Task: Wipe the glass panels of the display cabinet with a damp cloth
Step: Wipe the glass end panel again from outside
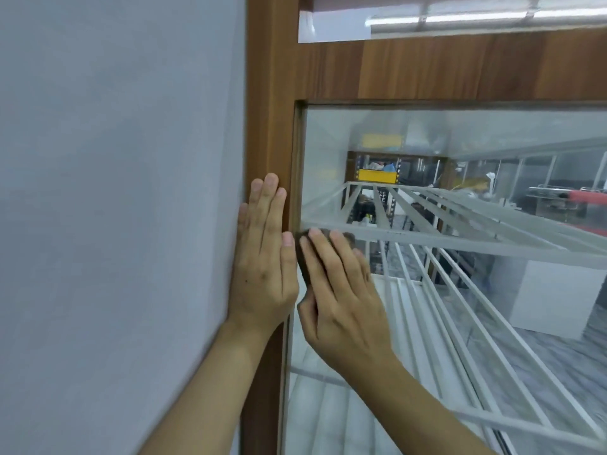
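The display cabinet has a brown wooden frame (272, 126) and a large glass panel (460, 198) with white wire shelves (492, 244) behind it. My left hand (264, 257) lies flat with straight fingers on the frame's left upright, beside the glass edge. My right hand (341, 290) presses a dark brown cloth (303, 257) against the glass at the panel's left edge; its fingers lie straight over the cloth, which is mostly hidden under them. The two hands almost touch.
A plain grey wall (115, 192) runs along the left of the cabinet. A second, smaller glass panel (460, 18) sits above a wooden crossbar (460, 70). The glass reflects a room with shelving and a yellow sign.
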